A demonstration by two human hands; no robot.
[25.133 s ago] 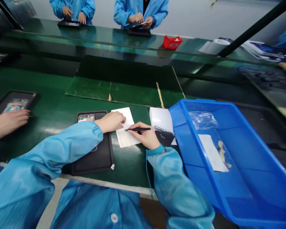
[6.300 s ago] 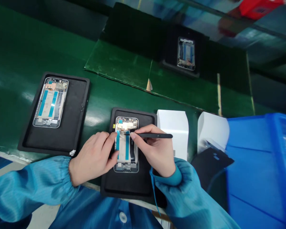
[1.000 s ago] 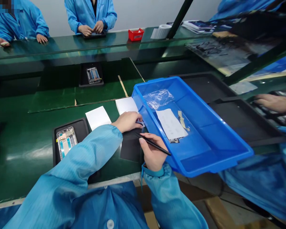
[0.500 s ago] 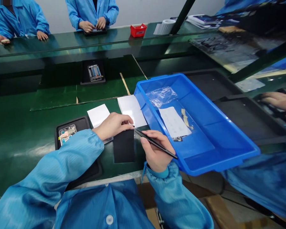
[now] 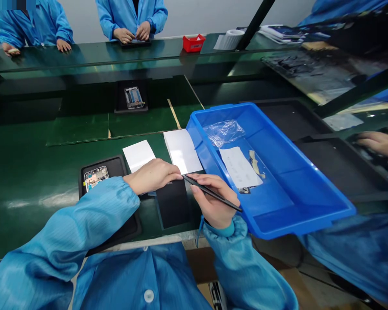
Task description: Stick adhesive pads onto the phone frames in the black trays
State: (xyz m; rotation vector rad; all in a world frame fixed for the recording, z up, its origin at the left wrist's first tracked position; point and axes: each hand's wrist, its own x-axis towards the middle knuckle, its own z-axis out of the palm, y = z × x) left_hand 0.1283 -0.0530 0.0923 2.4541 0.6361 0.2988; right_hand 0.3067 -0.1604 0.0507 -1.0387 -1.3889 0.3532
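My right hand (image 5: 215,199) grips a pair of black tweezers (image 5: 213,196), whose tip points left and meets the fingertips of my left hand (image 5: 157,175). The fingers of my left hand are pressed together, and whatever they pinch is hidden. Just beneath both hands lies a flat black sheet (image 5: 173,206), tilted slightly on the green bench. Two pieces of white paper, a smaller one (image 5: 138,154) and a larger one (image 5: 183,150), rest beyond my hands. Left of my forearm, an opened phone (image 5: 96,175) sits in a black tray (image 5: 118,165), partly covered by my sleeve.
A large blue bin (image 5: 274,172) at right holds clear plastic, a paper slip (image 5: 240,167) and small strips. Another phone frame (image 5: 134,97) lies on a black tray further back. Co-workers' hands work across the bench, by a red box (image 5: 194,43). Another person's hand (image 5: 380,143) shows at right.
My left fingers have closed at the tweezers' tip, and the small pale piece seen between them is now hidden. The black sheet has turned slightly. The whole view has shifted a little.
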